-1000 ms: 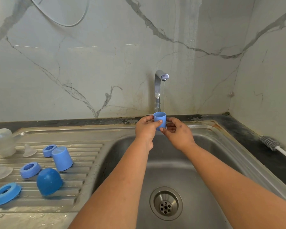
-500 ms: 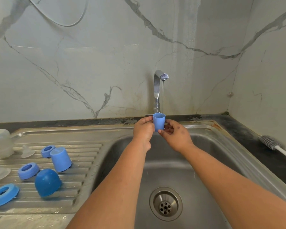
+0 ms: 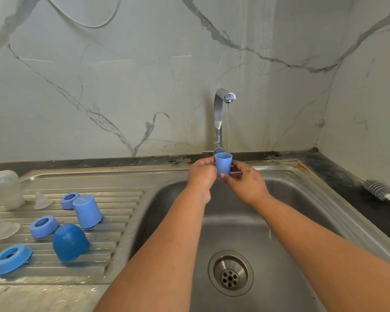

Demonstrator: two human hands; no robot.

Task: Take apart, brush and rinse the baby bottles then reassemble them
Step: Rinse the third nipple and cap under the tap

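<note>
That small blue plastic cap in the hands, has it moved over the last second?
Barely. The small blue plastic cap has stayed just under the chrome tap, mouth up, catching the water stream.

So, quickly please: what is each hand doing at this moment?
Left hand: grips the small blue cap from its left side.
Right hand: pinches the same cap from the right, under the tap's stream.

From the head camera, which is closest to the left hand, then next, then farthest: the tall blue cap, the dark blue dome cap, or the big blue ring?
1. Tall blue cap, on the draining board, nearest the left hand.
2. Dark blue dome cap, further left and forward.
3. Big blue ring, far left edge.
</note>
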